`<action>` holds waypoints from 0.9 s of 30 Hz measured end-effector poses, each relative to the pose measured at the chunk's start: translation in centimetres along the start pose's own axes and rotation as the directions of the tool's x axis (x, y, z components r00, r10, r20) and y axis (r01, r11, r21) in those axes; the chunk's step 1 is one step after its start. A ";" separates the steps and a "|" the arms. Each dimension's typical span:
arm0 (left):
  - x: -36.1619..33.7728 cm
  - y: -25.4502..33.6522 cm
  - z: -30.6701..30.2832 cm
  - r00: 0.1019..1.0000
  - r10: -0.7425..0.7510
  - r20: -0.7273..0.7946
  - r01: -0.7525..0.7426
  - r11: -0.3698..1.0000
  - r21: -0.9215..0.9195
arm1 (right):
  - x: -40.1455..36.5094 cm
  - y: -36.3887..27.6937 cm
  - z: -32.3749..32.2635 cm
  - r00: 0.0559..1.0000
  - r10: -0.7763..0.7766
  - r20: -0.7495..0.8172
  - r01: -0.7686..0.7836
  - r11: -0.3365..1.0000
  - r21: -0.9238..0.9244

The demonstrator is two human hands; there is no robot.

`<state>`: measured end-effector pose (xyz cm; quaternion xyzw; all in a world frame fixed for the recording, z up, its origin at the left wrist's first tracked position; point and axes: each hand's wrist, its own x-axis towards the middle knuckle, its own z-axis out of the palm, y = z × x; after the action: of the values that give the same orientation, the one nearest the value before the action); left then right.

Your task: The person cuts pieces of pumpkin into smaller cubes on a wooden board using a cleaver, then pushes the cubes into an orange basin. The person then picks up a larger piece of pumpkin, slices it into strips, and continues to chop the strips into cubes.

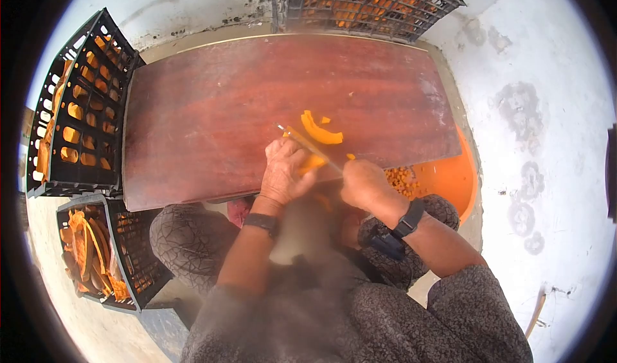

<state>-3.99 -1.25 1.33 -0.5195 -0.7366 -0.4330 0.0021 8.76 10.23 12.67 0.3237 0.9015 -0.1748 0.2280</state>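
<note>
The left hand (283, 170) is pinching a bright-orange chunk (313, 163); the right hand (367, 184) is gripping a thin-bladed metal knife (310, 145); beyond both, a curved orange slice (319, 131) is lying on the red-brown wooden bench (205, 106)

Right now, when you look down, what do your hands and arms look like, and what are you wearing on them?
My left hand and right hand have no gloves. There's a dark band on my left wrist and a black strap on my right. My right sleeve is dark grey with a crackly pattern, stopping near the elbow.
</note>
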 end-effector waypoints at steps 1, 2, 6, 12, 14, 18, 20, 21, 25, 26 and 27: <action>0.0 0.0 0.0 1.000 -0.006 0.004 0.006 1.000 -0.007 | -0.1 -0.1 -0.1 1.000 0.000 0.000 0.000 1.000 0.000; -0.1 0.0 0.0 1.000 -0.008 0.005 0.008 1.000 -0.007 | -0.2 -0.2 -0.1 1.000 -0.010 -0.016 0.010 1.000 -0.004; 0.2 0.1 -0.2 1.000 0.001 -0.011 -0.001 1.000 -0.013 | 0.0 0.1 0.2 1.000 -0.005 -0.015 0.005 1.000 0.011; -0.1 0.0 0.0 1.000 0.008 -0.017 -0.008 1.000 -0.018 | 0.5 0.0 0.5 0.998 0.009 -0.055 -0.008 1.000 0.008; 0.2 -0.1 0.1 1.000 0.006 -0.028 -0.006 1.000 -0.007 | 0.4 -0.4 -0.2 0.999 -0.012 -0.050 0.011 1.000 -0.018; 0.1 -0.2 0.1 1.000 -0.015 -0.022 0.014 1.000 -0.020 | 0.6 -0.5 -0.1 0.994 -0.066 -0.087 0.061 0.996 -0.060; 0.1 -0.3 0.1 0.999 -0.028 -0.018 0.027 0.999 -0.031 | 1.1 -0.6 -0.5 0.998 -0.043 -0.037 0.041 0.998 -0.054; 0.1 -0.2 0.1 1.000 -0.023 -0.015 0.023 0.999 -0.024 | 1.3 -0.6 -0.7 1.000 -0.019 0.007 0.019 0.999 -0.047; 0.2 -0.3 0.4 1.000 0.013 -0.023 -0.013 1.000 0.009 | 2.3 -1.2 0.5 0.999 -0.037 -0.018 0.037 0.999 -0.026; 0.1 -0.2 0.2 1.000 0.017 -0.019 -0.017 1.000 0.015 | 2.7 -1.3 1.1 0.992 -0.074 -0.101 0.074 0.997 -0.009; 0.0 0.0 0.0 1.000 -0.005 -0.001 0.005 1.000 -0.003 | 3.0 -1.4 1.5 0.976 -0.109 -0.187 0.112 0.994 0.006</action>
<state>-3.97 -1.22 1.35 -0.5174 -0.7374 -0.4342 0.0006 6.20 9.98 10.06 0.2900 0.9340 -0.1633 0.1298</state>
